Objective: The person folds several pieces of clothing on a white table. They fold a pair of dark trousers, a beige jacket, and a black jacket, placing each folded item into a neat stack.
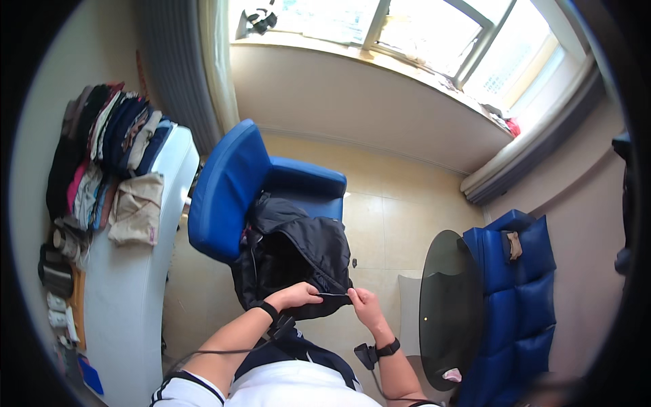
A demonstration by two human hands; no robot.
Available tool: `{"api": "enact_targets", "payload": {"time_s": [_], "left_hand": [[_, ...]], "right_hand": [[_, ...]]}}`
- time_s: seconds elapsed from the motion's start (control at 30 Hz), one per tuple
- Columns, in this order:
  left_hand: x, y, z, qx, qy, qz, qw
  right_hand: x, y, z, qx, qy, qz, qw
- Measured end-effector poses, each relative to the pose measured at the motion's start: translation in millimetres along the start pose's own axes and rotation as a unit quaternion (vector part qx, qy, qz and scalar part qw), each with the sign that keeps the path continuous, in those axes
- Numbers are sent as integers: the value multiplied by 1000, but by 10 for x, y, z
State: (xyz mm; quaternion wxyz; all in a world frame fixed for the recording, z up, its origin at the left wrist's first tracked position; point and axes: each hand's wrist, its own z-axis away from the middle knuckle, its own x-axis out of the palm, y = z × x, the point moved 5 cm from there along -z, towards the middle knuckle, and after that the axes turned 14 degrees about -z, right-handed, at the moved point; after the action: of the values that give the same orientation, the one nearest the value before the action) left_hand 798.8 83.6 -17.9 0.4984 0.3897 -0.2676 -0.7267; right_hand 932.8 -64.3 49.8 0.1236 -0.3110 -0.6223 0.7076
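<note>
A black jacket (pixel 325 239) lies spread over the seat of a blue padded armchair (pixel 218 188), its front part open onto a dark inside. My left hand (pixel 297 296) pinches its near edge between thumb and fingers. A short way to the right, my right hand (pixel 365 305) grips the same edge near the jacket's corner. Between the two hands runs a thin, pale strip of edge, pulled fairly straight; whether it is a zip or a hem I cannot tell. The far end of the jacket is bunched against the chair's backrest.
On the left, folded clothes (pixel 122 127) and a beige cloth bag (pixel 137 208) lie on a long white padded bench (pixel 124 285). At right stand a dark oval glass table (pixel 450 305) and a blue sofa (pixel 524 290). Cables hang from straps on both wrists.
</note>
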Motion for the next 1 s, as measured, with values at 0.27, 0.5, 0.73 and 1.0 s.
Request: {"api": "enact_targets", "payload": {"time_s": [0.27,0.5,0.73,1.0], "left_hand": [[218,222,-7,46,54,444,893],[347,276,-52,39,101,535,838],[263,332,-103,43,151,443,883],[167,423,-26,8,196,431,880]], "right_hand": [[162,34,-53,26,-59,-21,998],[222,22,-82,37,-68,-67,995],[186,134,-129,50,-58,-74,994],[258,-129,-184,-54,-30,-32,998]]}}
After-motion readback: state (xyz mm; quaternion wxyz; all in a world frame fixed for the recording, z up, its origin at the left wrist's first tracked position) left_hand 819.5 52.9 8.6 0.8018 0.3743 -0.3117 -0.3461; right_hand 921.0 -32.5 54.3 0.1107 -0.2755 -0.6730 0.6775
